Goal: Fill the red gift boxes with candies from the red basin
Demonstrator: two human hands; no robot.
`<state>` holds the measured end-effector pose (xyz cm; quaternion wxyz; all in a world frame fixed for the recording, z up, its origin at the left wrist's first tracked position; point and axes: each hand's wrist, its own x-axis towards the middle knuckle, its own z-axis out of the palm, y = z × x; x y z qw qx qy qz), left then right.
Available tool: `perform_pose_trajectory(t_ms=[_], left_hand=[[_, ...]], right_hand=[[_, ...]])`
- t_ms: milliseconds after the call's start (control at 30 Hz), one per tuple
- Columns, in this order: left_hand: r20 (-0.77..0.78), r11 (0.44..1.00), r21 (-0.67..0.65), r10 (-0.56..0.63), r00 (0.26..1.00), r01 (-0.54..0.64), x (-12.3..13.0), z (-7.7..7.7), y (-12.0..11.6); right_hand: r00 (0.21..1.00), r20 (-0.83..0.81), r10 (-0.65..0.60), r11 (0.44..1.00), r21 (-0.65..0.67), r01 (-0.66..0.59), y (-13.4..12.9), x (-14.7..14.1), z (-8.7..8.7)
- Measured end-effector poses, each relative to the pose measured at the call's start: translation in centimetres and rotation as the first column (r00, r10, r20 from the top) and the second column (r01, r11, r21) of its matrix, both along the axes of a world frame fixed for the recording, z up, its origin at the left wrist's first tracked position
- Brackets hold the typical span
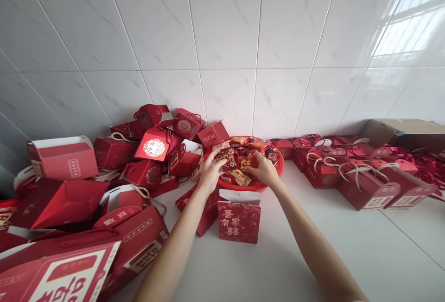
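Note:
A red plastic basin (281, 166) heaped with small wrapped sweets stands against the wall. Over its left side, my left hand (210, 173) has its thumb and fingers closed on a dark red candy packet (227, 157). On the other side, my right hand (263, 170) pinches the edge of a red candy packet with gold characters (243, 163). Just in front of the basin, between my forearms, a red gift box (239, 221) stands upright with its top open. Its inside is hidden from this angle. Another red box (208, 211) leans behind my left forearm.
Many red gift boxes (62, 158) lie piled on the left, some open. Several closed boxes with rope handles (368, 186) stand in a group on the right. Behind them are a cardboard carton (406, 130) and dark red ribbons (426, 165). A tiled wall (225, 98) bounds the white counter (278, 255).

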<state>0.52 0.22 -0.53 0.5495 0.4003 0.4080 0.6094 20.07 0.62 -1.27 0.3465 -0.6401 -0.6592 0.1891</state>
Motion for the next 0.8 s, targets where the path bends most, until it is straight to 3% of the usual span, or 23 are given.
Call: perform_pose_trajectory(t_ms=[200,267,333,400,467,500,633,800], left_hand=[[0.012,1.0,-0.019,0.001,1.0,0.0,0.3,0.4,-0.4],[0.04,0.999,0.012,-0.033,0.999,0.032,0.3,0.5,-0.5],[0.053,0.996,0.048,-0.073,0.996,0.071,0.4,0.5,-0.6],[0.038,0.994,0.062,-0.087,0.995,0.085,0.4,0.5,-0.6],[0.016,0.995,0.054,-0.087,0.996,0.085,0.4,0.4,-0.6],[0.008,0.995,0.051,-0.091,0.996,0.09,0.4,0.4,-0.6],[0.005,0.994,0.002,-0.108,0.994,0.108,0.4,0.0,-0.3],[0.101,0.988,-0.06,-0.133,0.986,0.14,0.2,-0.3,-0.3]], right_hand=[[0.992,-0.099,0.077,0.997,0.026,-0.075,0.2,-0.6,0.1],[0.969,-0.222,0.111,0.993,0.064,-0.099,0.0,-0.5,0.5],[0.875,-0.451,0.177,0.984,0.115,-0.14,-0.4,-0.4,1.0],[0.705,-0.66,0.261,0.965,0.182,-0.187,-0.9,-0.3,1.7],[0.589,-0.733,0.342,0.938,0.226,-0.263,-1.5,-0.4,2.4],[0.567,-0.731,0.379,0.919,0.224,-0.325,-1.8,-0.4,2.7],[0.595,-0.651,0.471,0.847,0.146,-0.511,-2.2,-0.4,3.2],[0.689,-0.55,0.472,0.874,0.193,-0.445,-1.9,-0.1,3.0]])
